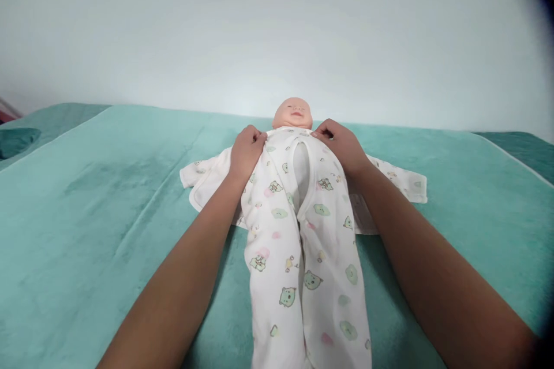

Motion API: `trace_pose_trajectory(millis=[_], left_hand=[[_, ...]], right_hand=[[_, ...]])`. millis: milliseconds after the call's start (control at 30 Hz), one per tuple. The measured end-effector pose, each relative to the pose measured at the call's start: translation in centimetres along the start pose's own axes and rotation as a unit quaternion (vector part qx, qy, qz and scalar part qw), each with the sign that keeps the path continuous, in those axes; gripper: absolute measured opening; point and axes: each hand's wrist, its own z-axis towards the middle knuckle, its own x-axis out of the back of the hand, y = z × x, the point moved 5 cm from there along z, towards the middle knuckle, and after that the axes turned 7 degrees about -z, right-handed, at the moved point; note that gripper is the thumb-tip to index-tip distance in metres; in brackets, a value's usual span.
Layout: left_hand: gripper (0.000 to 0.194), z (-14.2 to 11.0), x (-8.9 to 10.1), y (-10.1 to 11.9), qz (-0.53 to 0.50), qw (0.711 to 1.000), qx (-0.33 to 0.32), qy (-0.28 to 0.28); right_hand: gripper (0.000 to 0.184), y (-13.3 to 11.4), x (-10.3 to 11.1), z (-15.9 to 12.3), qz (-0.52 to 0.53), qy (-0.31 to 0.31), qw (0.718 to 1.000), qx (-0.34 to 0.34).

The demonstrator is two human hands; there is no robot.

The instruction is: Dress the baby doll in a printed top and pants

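A baby doll (293,112) lies on its back on a teal blanket (108,202), head away from me. White printed pants (303,242) with green bear figures cover its body and legs, reaching toward me. Under the doll a matching white top (203,176) is spread open, its sleeves out to both sides. My left hand (246,150) is closed on the waistband of the pants at the doll's chest, on the left side. My right hand (340,144) pinches the same waistband on the right side, just below the doll's chin.
The teal blanket covers a wide bed-like surface. A darker green cover (523,153) shows at the right edge and another (17,141) at the far left. A plain white wall (277,29) stands behind.
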Motion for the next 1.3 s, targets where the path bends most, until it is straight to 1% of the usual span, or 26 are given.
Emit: trace_pose_trajectory(millis=[100,233,300,400,467,567,633,700,800,867,900,933,1000,1067,1100,1133,1200,1267,1300], left_hand=[[0.023,0.0,-0.2,0.1,0.031,0.999,0.018,-0.024],[0.022,-0.5,0.3,0.2,0.006,0.998,0.037,-0.045],[0.023,-0.7,0.5,0.1,-0.005,0.997,0.042,-0.061],[0.023,-0.8,0.6,-0.3,-0.006,0.996,0.037,-0.075],[0.021,-0.9,0.7,-0.4,-0.006,0.997,0.029,-0.077],[0.018,-1.5,0.8,-0.4,-0.031,0.997,0.009,-0.075],[0.016,-2.2,0.9,-0.3,-0.057,0.996,-0.023,-0.068],[0.018,-3.2,1.2,-0.2,-0.058,0.995,-0.07,-0.047],[0.024,-5.2,1.7,-0.1,0.01,0.988,-0.152,-0.014],[0.027,-6.8,1.9,0.1,0.07,0.977,-0.199,-0.012],[0.029,-7.7,1.9,0.2,0.097,0.972,-0.214,-0.016],[0.03,-8.5,2.0,0.4,0.123,0.968,-0.22,-0.013],[0.029,-9.8,2.6,0.8,0.178,0.964,-0.197,0.019],[0.021,-10.7,3.2,1.4,0.221,0.96,-0.162,0.057],[0.016,-10.9,3.3,1.8,0.224,0.961,-0.151,0.062],[0.012,-11.0,3.3,2.2,0.205,0.966,-0.144,0.054],[0.009,-11.0,3.1,2.5,0.109,0.986,-0.124,0.015],[0.012,-10.9,2.9,2.2,-0.04,0.997,-0.059,-0.007],[0.014,-10.9,2.8,1.8,-0.105,0.994,-0.02,-0.009]], right_hand=[[0.026,-0.2,0.0,-0.6,0.018,-0.04,0.999,-0.013],[0.034,0.3,0.1,-1.0,-0.005,-0.093,0.994,-0.056],[0.035,0.3,0.3,-1.1,-0.005,-0.107,0.993,-0.056],[0.032,0.2,0.4,-1.2,0.021,-0.114,0.993,-0.036],[0.029,0.4,0.4,-1.3,0.015,-0.088,0.996,-0.032],[0.028,0.8,0.4,-1.8,-0.031,-0.019,0.999,-0.032],[0.026,0.9,0.3,-2.5,-0.03,0.019,0.999,-0.015],[0.021,0.8,0.4,-3.4,-0.007,0.053,0.998,0.015],[0.015,0.3,0.9,-5.3,-0.016,0.123,0.991,0.052],[0.013,0.3,1.3,-6.7,-0.025,0.147,0.988,0.035],[0.012,0.4,1.3,-7.3,-0.017,0.141,0.99,0.012],[0.013,0.6,1.2,-7.9,-0.002,0.121,0.993,-0.016],[0.014,1.0,0.8,-8.9,0.034,0.059,0.995,-0.071],[0.016,1.1,0.4,-9.7,0.08,0.004,0.992,-0.098],[0.017,1.1,0.3,-9.9,0.113,-0.017,0.988,-0.104],[0.019,1.0,0.2,-10.1,0.154,-0.036,0.981,-0.109],[0.02,0.6,-0.1,-10.3,0.237,-0.067,0.962,-0.122],[0.02,0.2,-0.2,-10.4,0.292,-0.084,0.942,-0.145],[0.021,0.0,-0.2,-10.4,0.308,-0.086,0.934,-0.157]])
